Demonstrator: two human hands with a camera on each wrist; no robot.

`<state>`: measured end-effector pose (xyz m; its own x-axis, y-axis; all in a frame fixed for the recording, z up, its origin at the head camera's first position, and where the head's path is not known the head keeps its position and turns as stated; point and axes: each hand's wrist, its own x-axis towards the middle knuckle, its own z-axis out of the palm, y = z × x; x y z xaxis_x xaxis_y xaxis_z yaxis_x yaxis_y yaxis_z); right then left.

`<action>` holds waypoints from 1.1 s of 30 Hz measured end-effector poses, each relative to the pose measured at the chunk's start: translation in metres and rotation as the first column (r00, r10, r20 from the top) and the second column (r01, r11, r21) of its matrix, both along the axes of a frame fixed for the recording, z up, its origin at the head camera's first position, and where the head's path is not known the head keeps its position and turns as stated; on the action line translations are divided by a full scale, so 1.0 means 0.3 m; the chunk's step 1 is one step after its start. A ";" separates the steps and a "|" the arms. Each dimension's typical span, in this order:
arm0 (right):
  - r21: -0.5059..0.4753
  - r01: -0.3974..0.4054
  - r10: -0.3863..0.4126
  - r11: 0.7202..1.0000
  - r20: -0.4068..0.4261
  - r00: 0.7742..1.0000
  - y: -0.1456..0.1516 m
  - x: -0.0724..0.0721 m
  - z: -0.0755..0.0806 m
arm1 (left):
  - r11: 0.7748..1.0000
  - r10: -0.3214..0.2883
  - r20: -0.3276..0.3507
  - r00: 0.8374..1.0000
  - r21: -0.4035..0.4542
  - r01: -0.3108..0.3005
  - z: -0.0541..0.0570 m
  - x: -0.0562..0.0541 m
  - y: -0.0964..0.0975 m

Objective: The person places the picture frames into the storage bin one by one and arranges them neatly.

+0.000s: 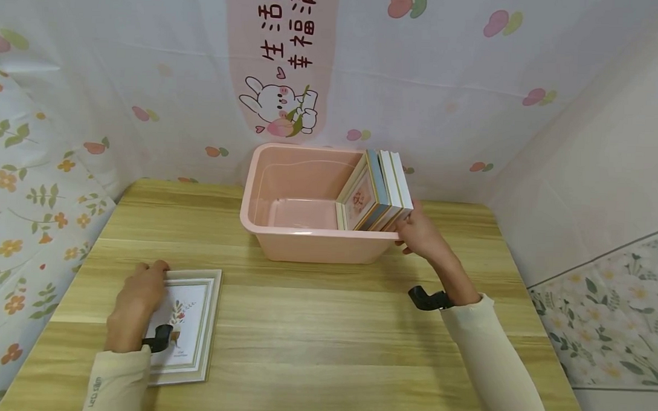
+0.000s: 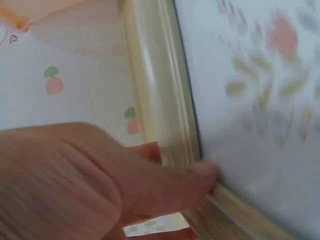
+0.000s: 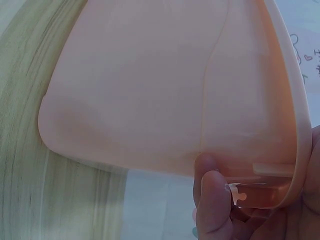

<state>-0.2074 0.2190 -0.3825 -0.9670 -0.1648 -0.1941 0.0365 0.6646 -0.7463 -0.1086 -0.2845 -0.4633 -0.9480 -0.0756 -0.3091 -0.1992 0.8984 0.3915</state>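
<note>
My left hand (image 1: 139, 295) pinches the corner of a picture frame (image 1: 193, 329) at the left of the table. In the left wrist view the thumb (image 2: 170, 187) lies on the front of its pale wood-toned border (image 2: 160, 75), while fingers show partly behind it. The print inside has flowers and leaves. At the back of the table stands a pink plastic basin (image 1: 322, 246). My right hand (image 1: 422, 232) grips its rim at the right front corner, and in the right wrist view fingers (image 3: 214, 200) curl under the rim.
Several framed pictures (image 1: 375, 186) stand upright, leaning, at the right end inside the basin. A patterned cloth (image 1: 441, 100) hangs behind the wooden table (image 1: 313, 344). Floral cloth (image 1: 29, 231) borders the left side, and a pale wall panel (image 1: 597, 166) the right.
</note>
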 end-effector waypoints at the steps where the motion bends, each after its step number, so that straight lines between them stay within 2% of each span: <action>1: -0.001 0.001 -0.001 1.000 0.003 1.000 -0.001 -0.001 0.000 | 1.000 0.019 -0.010 1.000 0.007 -0.019 -0.001 0.001 -0.002; 4: -0.001 0.004 -0.004 1.000 0.008 1.000 -0.002 -0.002 0.000 | 0.999 0.044 -0.019 0.999 0.017 -0.044 0.000 -0.004 -0.005; 15: -0.004 0.014 -0.014 1.000 0.007 1.000 -0.004 -0.002 -0.001 | 0.999 0.049 -0.051 0.997 -0.018 -0.050 -0.001 -0.029 -0.003; 20: -0.002 0.013 -0.013 1.000 0.002 1.000 -0.007 -0.002 -0.001 | 1.000 -0.003 -0.061 0.998 -0.023 0.001 0.006 -0.041 0.016; 25: 0.006 0.020 -0.020 1.000 -0.005 1.000 -0.006 0.000 -0.002 | 0.999 -0.034 -0.129 0.991 -0.004 0.033 0.022 -0.050 0.044; 30: 0.007 0.028 -0.028 1.000 0.002 1.000 -0.006 0.002 -0.002 | 0.997 -0.071 -0.200 0.977 0.022 0.077 0.065 -0.055 0.076; 33: 0.003 0.026 -0.026 1.000 0.007 1.000 -0.005 0.004 -0.003 | 0.993 -0.104 -0.249 0.963 0.032 0.116 0.097 -0.055 0.096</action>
